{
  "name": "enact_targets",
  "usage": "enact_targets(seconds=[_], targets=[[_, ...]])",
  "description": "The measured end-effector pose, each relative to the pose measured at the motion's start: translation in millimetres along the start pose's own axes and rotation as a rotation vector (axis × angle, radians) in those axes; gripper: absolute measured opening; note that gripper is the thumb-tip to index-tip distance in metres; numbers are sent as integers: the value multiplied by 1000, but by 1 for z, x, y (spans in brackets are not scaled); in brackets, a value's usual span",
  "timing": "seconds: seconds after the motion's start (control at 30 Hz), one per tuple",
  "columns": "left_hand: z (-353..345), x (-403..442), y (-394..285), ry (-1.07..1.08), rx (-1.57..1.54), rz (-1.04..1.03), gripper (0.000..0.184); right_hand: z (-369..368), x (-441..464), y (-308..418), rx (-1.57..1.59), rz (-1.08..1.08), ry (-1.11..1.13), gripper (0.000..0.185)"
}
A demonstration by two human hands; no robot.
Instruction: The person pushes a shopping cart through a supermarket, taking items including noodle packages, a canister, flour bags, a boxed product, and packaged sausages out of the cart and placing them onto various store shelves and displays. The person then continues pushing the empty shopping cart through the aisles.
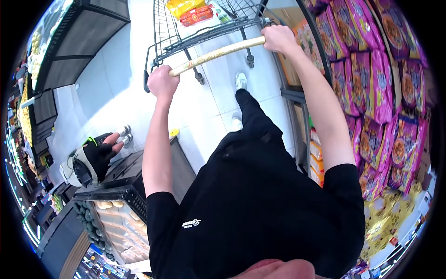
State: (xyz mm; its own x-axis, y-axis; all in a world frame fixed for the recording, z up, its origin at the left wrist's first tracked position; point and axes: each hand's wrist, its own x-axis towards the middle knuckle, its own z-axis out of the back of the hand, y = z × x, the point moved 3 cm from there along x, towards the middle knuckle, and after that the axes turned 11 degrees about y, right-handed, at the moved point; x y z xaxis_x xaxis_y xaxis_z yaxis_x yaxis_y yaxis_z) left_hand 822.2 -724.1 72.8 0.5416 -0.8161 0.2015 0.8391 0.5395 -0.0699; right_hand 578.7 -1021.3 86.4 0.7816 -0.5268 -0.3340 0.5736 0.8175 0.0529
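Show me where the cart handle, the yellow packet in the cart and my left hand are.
Cart handle [216, 55]: head view, middle of the bar.
Yellow packet [184, 6]: head view, middle of its visible part.
Left hand [163, 82]: head view, back of the hand.

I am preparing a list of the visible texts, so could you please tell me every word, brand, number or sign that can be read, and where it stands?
"D…" on the black shirt; its remaining script is unclear.
Cart handle: printed characters, too blurred.
Red packet: lettering too small.
Pink-purple bags: print too blurred.
No number or sign is readable.
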Motion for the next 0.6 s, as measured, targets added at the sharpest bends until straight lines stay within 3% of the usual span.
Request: enact_targets(seconds=[0.33, 0.6], targets=[[-24, 127, 39, 44, -7, 46, 18, 57, 142, -15, 50, 81, 256, 22], [-40, 194, 56, -4, 17, 35, 16, 91, 217, -25, 38, 124, 332, 24]])
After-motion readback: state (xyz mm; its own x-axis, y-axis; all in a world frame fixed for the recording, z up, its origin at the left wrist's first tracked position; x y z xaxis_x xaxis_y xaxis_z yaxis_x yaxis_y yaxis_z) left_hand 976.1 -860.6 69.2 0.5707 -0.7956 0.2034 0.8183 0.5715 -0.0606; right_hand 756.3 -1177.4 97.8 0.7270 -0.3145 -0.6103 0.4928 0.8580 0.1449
